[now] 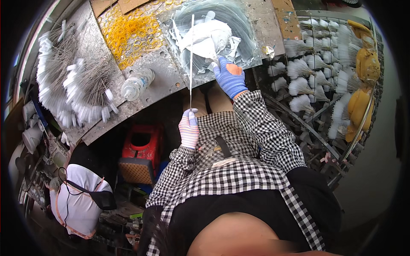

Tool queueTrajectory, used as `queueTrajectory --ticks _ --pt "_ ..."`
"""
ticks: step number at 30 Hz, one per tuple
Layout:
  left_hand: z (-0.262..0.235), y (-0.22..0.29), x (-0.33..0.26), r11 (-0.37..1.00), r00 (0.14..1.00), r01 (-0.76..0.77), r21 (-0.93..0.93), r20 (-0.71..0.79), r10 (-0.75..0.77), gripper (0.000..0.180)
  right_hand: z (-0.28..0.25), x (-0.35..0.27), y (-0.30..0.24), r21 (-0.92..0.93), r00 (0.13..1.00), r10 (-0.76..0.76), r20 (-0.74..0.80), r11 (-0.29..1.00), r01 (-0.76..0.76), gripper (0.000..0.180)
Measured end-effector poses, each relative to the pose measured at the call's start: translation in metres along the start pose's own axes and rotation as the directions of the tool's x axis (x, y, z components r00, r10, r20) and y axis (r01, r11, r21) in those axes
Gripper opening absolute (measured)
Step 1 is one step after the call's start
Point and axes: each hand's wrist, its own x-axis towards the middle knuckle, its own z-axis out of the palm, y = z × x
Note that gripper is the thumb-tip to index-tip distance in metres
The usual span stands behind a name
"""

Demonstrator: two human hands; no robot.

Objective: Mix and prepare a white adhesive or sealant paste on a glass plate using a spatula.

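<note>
My left hand (188, 129), in a pink-and-white striped glove, grips the lower end of a long thin white rod (191, 55) that stands upright over the workbench. My right hand (229, 77), in a blue glove with orange patches, presses into a heap of white material (209, 38) lying on a clear plastic sheet (245, 25). The rod's upper end reaches over that heap. Both sleeves are black-and-white checked.
A clear plastic bottle (136, 84) lies on the grey bench (164, 83), behind it a bag of yellow rings (130, 32). White-tipped wire brushes (72, 85) fan out left. White tufts hang on a rack (307, 77) right. A red stool (143, 151) stands below.
</note>
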Motion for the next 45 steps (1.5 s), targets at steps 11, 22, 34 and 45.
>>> queueTrajectory --ticks 11,22,34,45 --pt "-0.016 0.012 0.008 0.965 0.984 -0.176 0.194 0.024 0.174 0.023 -0.051 -0.012 0.067 -0.216 0.982 0.041 0.183 0.976 -0.001 0.033" --pt "-0.018 -0.020 0.042 0.952 0.974 -0.223 0.208 0.097 0.206 0.025 -0.108 0.054 0.049 -0.317 0.934 -0.168 0.316 0.909 0.271 0.039" --pt "-0.015 -0.032 0.037 0.893 0.972 -0.219 0.393 0.012 0.233 0.025 -0.077 -0.042 0.147 -0.315 0.961 0.175 0.216 0.944 -0.101 0.038" --pt "0.007 -0.027 0.006 0.947 0.975 -0.175 0.268 -0.088 0.205 0.024 -0.109 0.081 0.118 -0.442 0.960 0.023 0.278 0.891 0.106 0.042"
